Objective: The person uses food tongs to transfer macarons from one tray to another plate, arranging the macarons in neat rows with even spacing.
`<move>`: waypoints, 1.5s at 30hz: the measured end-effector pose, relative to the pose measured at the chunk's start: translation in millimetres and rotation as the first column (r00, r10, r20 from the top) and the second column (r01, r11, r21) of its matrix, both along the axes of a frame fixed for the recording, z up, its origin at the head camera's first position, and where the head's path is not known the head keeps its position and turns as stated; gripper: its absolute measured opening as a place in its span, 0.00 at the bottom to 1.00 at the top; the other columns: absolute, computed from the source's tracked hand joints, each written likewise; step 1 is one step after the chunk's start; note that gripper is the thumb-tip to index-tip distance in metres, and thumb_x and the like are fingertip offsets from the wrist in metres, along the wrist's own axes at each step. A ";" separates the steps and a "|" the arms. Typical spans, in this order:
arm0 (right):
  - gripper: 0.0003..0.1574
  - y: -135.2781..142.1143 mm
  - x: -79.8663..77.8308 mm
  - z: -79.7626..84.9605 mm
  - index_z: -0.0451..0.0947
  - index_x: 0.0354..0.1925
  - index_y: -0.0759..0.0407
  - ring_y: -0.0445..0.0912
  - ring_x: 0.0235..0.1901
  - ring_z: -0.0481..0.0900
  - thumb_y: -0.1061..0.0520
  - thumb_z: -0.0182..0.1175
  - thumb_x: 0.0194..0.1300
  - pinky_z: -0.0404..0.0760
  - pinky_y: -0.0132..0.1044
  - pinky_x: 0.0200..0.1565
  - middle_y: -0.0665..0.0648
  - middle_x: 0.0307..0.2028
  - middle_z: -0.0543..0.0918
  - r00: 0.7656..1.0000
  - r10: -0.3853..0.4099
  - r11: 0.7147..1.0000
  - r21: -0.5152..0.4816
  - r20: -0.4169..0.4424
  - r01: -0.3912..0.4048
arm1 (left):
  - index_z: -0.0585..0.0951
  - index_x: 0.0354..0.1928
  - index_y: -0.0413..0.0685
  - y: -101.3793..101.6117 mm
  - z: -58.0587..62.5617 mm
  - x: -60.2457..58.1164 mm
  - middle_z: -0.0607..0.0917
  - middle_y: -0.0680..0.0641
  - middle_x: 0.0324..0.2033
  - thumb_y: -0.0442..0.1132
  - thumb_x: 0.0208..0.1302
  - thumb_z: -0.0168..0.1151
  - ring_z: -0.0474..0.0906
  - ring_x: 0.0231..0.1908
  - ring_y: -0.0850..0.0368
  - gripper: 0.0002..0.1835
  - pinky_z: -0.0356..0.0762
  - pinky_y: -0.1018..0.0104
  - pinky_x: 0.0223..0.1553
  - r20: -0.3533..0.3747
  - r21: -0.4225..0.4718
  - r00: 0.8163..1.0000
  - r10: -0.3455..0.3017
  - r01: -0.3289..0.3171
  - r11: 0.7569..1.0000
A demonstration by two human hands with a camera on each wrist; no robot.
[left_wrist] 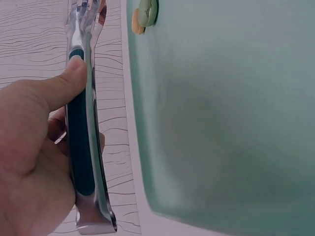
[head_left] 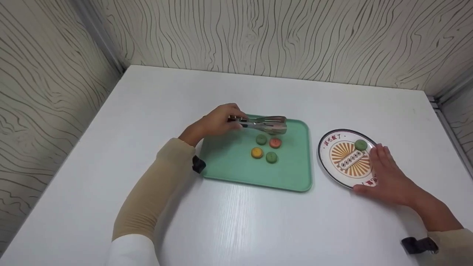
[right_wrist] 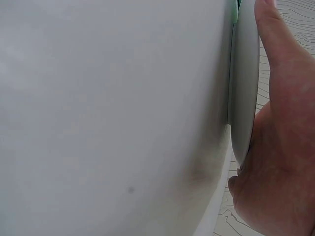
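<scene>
My left hand [head_left: 221, 120] grips a pair of metal food tongs [left_wrist: 82, 123] by the dark grips, thumb along one arm. The slotted tong heads [head_left: 272, 125] hover over the far part of a green tray [head_left: 229, 162], slightly apart. Just below them lie two green macarons [head_left: 261, 139], a pink macaron [head_left: 275, 143] and a yellow macaron [head_left: 257, 152]. On the right, my right hand [head_left: 391, 181] rests at the rim of a round patterned plate [head_left: 336, 171], fingers extended and thumb spread. One green macaron [head_left: 360, 145] sits on that plate near the fingertips.
A white table [head_left: 236, 221] carries the tray and the plate, with a narrow gap between them. Wood-patterned panels [head_left: 258, 40] stand behind the table and at both sides.
</scene>
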State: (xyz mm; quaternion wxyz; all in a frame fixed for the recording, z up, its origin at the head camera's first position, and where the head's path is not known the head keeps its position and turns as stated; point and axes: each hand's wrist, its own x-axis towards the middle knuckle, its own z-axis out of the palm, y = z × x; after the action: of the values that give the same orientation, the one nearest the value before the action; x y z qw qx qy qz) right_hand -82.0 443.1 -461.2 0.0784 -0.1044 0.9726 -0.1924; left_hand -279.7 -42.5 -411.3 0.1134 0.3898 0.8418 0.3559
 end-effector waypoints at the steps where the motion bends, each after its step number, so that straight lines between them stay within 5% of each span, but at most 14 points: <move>1: 0.80 0.0 0.0 -0.2 0.28 0.75 0.79 0.67 0.75 0.19 0.36 0.71 0.59 0.20 0.39 0.71 0.79 0.75 0.27 1.000 0.001 1.000 0.000 -0.002 -0.001 | 0.85 0.58 0.41 1.0 0.7 0.6 0.82 0.42 0.45 0.33 0.70 0.65 0.73 0.41 0.53 0.16 0.75 0.61 0.47 -0.004 -0.006 1.000 0.001 -0.001 1.000; 27: 0.80 -1.0 1.0 1.6 0.28 0.76 0.78 0.67 0.75 0.19 0.37 0.71 0.60 0.25 0.48 0.73 0.79 0.75 0.27 1.000 -0.002 1.000 -0.011 -0.003 0.002 | 0.85 0.59 0.43 37.2 6.2 7.1 0.82 0.44 0.47 0.34 0.71 0.64 0.73 0.43 0.54 0.16 0.73 0.64 0.47 -0.002 -0.031 1.000 -0.003 0.003 1.000; 45: 0.80 -1.2 -0.2 -0.2 0.28 0.76 0.79 0.67 0.75 0.19 0.37 0.71 0.60 0.21 0.44 0.72 0.78 0.76 0.26 1.000 -0.006 1.000 -0.014 0.006 0.006 | 0.85 0.58 0.43 58.6 2.9 7.2 0.82 0.45 0.45 0.35 0.72 0.64 0.73 0.42 0.55 0.15 0.72 0.67 0.45 -0.027 -0.017 0.999 -0.030 0.030 0.999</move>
State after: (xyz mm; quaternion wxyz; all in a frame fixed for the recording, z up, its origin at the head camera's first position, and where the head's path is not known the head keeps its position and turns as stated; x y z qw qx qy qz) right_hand -82.2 441.9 -461.4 0.0802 -0.1013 0.9713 -0.1997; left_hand -272.5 16.1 -408.4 0.1107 0.4062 0.8402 0.3419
